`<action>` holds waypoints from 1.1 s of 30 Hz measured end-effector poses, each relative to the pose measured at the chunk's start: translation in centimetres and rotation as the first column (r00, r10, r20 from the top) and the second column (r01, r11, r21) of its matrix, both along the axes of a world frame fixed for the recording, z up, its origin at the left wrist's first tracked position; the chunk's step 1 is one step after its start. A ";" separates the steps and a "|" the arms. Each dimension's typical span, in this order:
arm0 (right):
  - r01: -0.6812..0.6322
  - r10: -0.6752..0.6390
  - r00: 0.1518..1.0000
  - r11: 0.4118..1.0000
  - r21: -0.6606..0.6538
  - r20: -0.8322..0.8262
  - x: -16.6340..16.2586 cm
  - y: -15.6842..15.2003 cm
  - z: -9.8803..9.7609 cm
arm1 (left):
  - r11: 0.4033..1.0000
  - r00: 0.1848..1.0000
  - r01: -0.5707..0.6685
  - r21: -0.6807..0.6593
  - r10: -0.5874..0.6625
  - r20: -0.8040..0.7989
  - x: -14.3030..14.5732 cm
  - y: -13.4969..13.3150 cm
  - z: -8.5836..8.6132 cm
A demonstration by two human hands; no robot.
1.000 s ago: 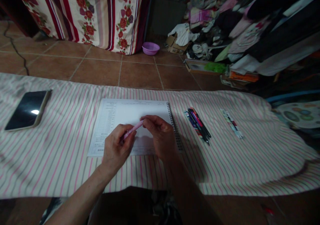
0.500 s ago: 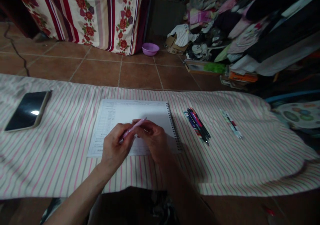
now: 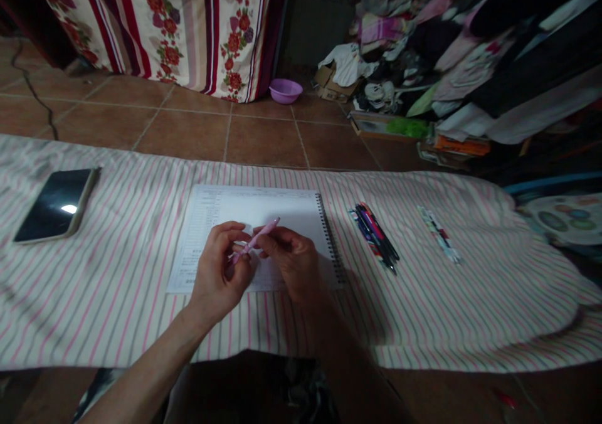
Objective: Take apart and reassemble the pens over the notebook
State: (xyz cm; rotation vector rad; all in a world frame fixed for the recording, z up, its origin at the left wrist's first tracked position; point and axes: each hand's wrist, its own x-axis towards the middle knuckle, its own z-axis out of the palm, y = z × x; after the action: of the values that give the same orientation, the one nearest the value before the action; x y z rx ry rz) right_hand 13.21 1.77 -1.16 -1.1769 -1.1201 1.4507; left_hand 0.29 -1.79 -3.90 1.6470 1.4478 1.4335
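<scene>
A pink pen [image 3: 260,234] is held slantwise over a spiral-bound notebook [image 3: 263,207] that lies open on a pink-striped cloth [image 3: 117,286]. My left hand [image 3: 220,273] pinches the pen's lower end with curled fingers. My right hand [image 3: 289,264] grips the pen around its middle, its upper end sticking out above the fingers. Both hands hover just above the notebook's lower half, which they partly hide.
A dark phone [image 3: 55,204] lies at the left on the cloth. A bunch of pens [image 3: 375,236] and one patterned pen [image 3: 439,234] lie right of the notebook. Beyond are a tiled floor, a purple bowl [image 3: 285,90], a floral curtain and piled clothes [image 3: 423,54].
My right hand has slid left along the pen, from its upper tip to its middle, closing up to my left hand. The pen now tilts a little more steeply.
</scene>
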 end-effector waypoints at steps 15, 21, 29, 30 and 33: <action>-0.021 0.022 1.000 0.997 0.074 -0.003 0.4 0.3 -0.7 | 0.996 0.979 0.003 0.088 0.015 -0.203 -0.2 0.0 0.2; 0.008 -0.048 0.977 0.982 0.187 0.207 0.0 -0.1 -1.2 | 0.995 0.980 0.021 0.095 -0.002 -0.199 -0.1 -0.1 -0.1; -0.003 -0.017 0.988 0.991 0.131 0.152 0.0 0.0 -0.9 | 1.000 0.978 0.005 0.015 -0.002 -0.208 -0.1 -0.1 0.1; -0.004 -0.016 0.988 0.992 0.126 0.152 0.0 0.0 -1.0 | 1.000 0.979 0.000 0.001 0.000 -0.202 -0.1 -0.1 0.1; 0.001 -0.020 0.986 0.993 0.117 0.164 -0.1 0.0 -1.2 | 0.998 0.984 -0.044 -0.037 0.037 -0.175 0.1 -0.2 0.0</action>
State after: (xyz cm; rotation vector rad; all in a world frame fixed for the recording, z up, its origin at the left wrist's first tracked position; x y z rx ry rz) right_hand 13.14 1.81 -2.32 -1.2360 -1.2918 1.2797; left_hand 0.41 -2.00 -3.89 1.7634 1.6039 1.2987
